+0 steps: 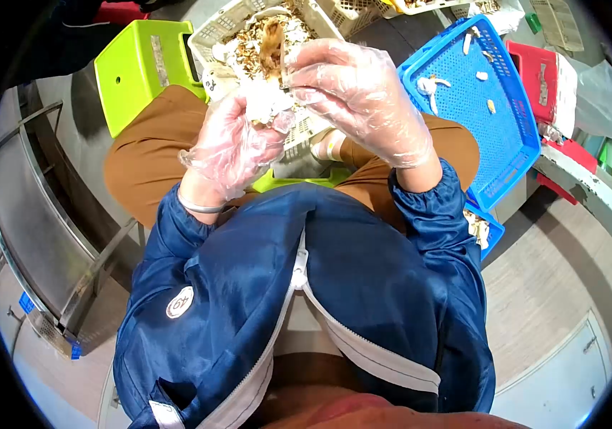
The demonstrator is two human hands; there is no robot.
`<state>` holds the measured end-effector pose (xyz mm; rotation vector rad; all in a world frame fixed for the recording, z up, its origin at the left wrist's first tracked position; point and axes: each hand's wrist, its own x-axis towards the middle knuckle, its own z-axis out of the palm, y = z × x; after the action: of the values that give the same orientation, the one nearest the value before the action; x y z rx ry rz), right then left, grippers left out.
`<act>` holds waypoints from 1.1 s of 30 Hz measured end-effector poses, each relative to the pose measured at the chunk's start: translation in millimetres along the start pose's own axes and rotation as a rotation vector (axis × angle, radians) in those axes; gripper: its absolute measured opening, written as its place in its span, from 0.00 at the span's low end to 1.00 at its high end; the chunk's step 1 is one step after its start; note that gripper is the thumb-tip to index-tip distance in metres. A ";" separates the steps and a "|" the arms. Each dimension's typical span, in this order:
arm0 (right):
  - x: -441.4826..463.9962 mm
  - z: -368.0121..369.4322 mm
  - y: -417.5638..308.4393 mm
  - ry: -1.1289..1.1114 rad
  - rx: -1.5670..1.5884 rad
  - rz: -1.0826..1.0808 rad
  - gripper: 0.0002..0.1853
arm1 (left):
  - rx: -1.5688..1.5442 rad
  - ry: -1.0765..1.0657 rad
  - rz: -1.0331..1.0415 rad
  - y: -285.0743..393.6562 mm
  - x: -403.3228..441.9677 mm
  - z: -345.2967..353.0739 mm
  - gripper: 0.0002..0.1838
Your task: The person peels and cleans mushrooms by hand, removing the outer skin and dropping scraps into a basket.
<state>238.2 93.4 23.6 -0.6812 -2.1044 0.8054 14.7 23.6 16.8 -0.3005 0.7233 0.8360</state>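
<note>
My left hand (234, 143), in a clear plastic glove, is closed around a white, ragged clump (267, 100) that looks like mushroom. To its right, my right hand (356, 93), also gloved, has its fingers bent together at the clump's upper right; what they pinch is too small to make out. Both hands are over the near side of a white perforated basket (209, 32). Brown and white pieces (245, 43) fill that basket, and a larger brown piece (272, 46) stands out just above the hands.
At the right a blue perforated tray (463, 132) holds a few white pieces. A lime-green stool (138, 71) stands at the upper left, red stools (527, 79) at the upper right. A metal frame (41, 207) is at the left. Another blue container (493, 232) sits below the tray.
</note>
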 end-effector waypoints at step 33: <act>-3.8 -9.8 11.0 -0.016 -0.050 0.031 0.09 | 0.551 -0.104 0.394 8.9 -2.9 4.1 0.31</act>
<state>250.3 101.1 18.8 -0.7379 -2.1389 0.7795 8.5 29.8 22.0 0.3894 0.8974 0.9750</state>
